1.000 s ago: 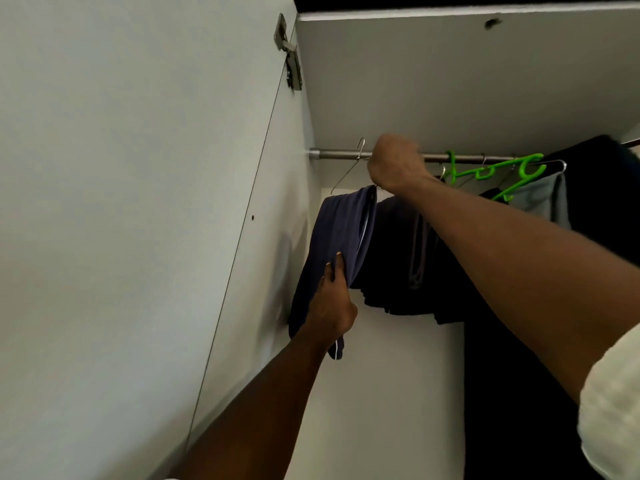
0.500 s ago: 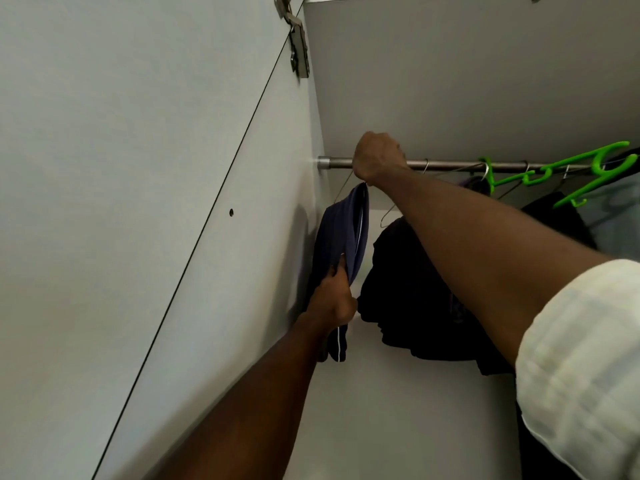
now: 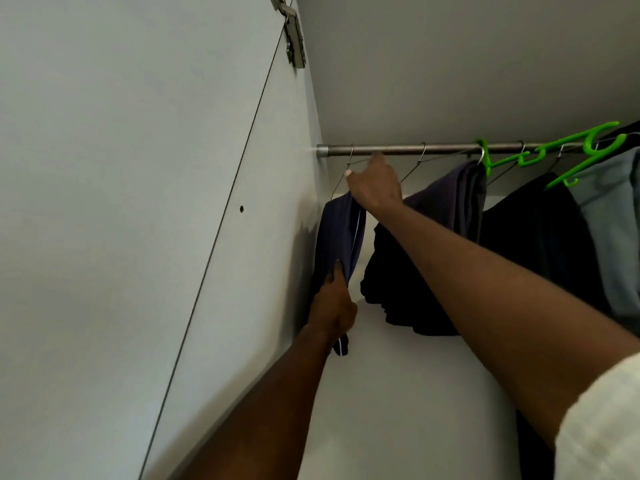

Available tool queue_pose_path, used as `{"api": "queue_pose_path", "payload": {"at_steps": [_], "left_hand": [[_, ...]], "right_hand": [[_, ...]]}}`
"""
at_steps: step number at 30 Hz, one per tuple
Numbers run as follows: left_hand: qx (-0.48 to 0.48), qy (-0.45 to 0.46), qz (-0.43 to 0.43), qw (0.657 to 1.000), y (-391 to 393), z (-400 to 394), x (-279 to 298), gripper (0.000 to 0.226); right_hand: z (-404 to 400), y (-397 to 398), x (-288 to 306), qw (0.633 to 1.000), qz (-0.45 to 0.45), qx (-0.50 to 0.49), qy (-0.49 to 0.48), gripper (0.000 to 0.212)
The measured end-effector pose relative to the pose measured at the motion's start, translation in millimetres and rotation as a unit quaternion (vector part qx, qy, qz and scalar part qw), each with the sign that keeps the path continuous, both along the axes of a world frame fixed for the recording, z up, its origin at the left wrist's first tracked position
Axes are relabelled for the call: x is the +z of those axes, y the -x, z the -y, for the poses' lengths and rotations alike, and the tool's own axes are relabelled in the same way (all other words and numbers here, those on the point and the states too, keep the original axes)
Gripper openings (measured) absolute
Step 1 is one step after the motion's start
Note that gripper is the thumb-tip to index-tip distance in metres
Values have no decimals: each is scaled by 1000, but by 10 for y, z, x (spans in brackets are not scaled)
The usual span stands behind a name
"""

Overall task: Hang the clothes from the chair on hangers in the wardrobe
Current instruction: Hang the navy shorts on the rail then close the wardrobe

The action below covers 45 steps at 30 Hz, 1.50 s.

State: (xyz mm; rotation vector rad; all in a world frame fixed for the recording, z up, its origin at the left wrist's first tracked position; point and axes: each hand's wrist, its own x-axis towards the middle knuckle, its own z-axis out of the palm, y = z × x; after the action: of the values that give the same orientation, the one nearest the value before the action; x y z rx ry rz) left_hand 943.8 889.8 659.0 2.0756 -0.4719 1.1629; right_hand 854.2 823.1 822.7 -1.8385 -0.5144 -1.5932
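Crowding the rail [image 3: 398, 149]: dark garments [image 3: 408, 271]; green hangers [image 3: 540, 157]

A navy garment with thin white piping [image 3: 341, 233] hangs folded over a wire hanger [image 3: 348, 168] hooked on the metal rail [image 3: 398, 149] at its far-left end, close beside the wardrobe's side wall [image 3: 270, 188].

I've got the rail [image 3: 398, 149] running across the top, trousers [image 3: 341, 233] hanging at its far left by the side wall [image 3: 173, 168], more clothes [image 3: 450, 209] to their right, plastic hanger [image 3: 540, 157] further right.
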Motion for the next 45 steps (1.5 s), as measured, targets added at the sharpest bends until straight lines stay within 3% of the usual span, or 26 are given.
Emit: {"api": "queue_pose_path", "payload": {"at_steps": [5,8,9,13,19,25,32,38,45], "left_hand": [[11,-17,-6,1000,266,-48,-139,87],[5,-16,2,1000,475,-96,-252,62],[10,-22,-5,1000,535,-114,-295,58],[7,-64,-23,998,836,-197,-522,84],[2,-56,-19,998,1279,-372,-840,83],[-13,-38,-23,999,1922,-404,-1371,81],[-9,18,-116,993,3025,-343,-2653,67],[-31,54,-221,973,4261,-278,-4139,48],[-42,47,-269,961,5753,-583,-5359,31]], "right_hand": [[27,-220,-711,976,-184,108,-49,58],[-19,-196,-1220,947,-270,162,-68,46],[-41,-179,-1346,941,-279,176,-78,42],[-104,41,-1664,938,-270,192,-101,32],[-164,566,-1977,944,-277,159,-90,34],[-114,1159,-2571,951,-264,123,-99,17],[14,2075,-3983,932,-318,89,-150,26],[77,3207,-5529,885,-418,50,-200,29],[-158,4614,-6885,831,-505,24,-233,27]]}}
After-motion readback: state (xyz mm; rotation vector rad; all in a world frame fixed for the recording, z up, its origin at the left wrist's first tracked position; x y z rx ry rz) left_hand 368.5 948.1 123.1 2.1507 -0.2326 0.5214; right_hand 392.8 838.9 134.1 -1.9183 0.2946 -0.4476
